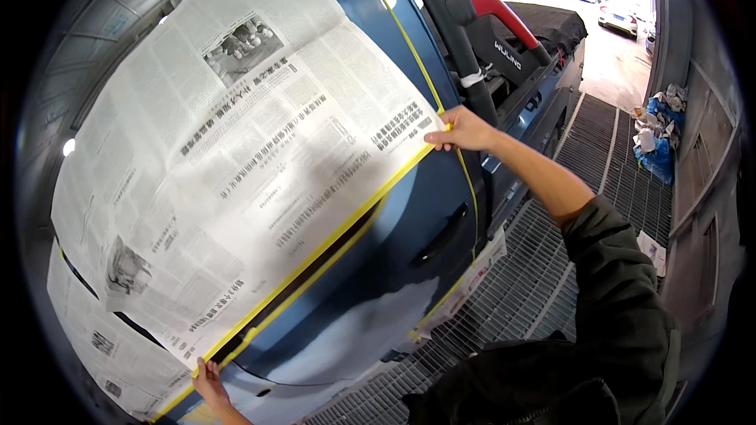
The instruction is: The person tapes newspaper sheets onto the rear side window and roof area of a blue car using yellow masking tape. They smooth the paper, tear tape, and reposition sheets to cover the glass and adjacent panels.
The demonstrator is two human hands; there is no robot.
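Note:
A large newspaper sheet (260, 142) lies over the window area and upper body of a blue vehicle. Yellow masking tape (370, 203) runs along its lower edge. My right hand (466, 131) pinches the sheet's right corner, thumb and fingers closed on the taped edge. At the lower left, my left hand (209, 383) grips the other end of that edge between its fingers. A dark gap shows between the sheet's edge and a second yellow tape line (303, 282) on the blue door (378, 267). The door handle (442, 234) sits below my right hand.
Another newspaper sheet (102, 354) covers the vehicle's lower left. A black roll bar with a red section (508, 20) rises behind the cab. The floor is metal grating (535, 267). Crumpled paper and blue plastic (657, 142) lie by the right wall.

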